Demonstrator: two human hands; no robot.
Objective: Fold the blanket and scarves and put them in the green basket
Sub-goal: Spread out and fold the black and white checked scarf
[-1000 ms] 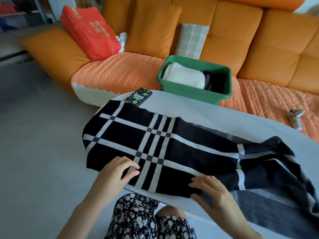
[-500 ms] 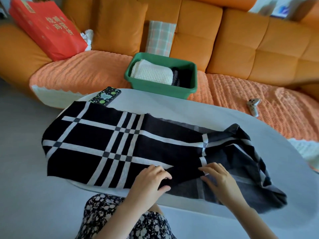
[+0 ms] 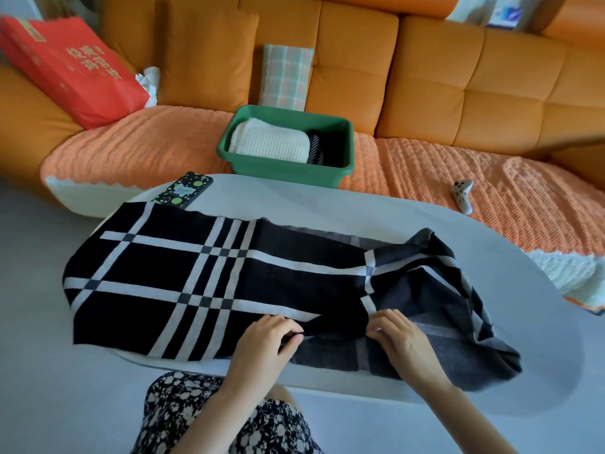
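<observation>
Together, curled fingers of the left hand (image 3: 263, 344) and right hand (image 3: 404, 347) pinch the flat black, white-lined knit scarf (image 3: 196, 273).

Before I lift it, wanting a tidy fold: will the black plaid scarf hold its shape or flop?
Probably floppy: the black plaid scarf lies bunched and creased at its right end. Likely light: the left hand and right hand pinch it with fingertips.

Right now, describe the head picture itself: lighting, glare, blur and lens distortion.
Head view: soft, even daylight with no glare; the wide-angle lens bows the edge of the white table and the orange sofa; the black plaid scarf and the left hand and right hand gripping it are sharp; the top corners look slightly soft.
</observation>
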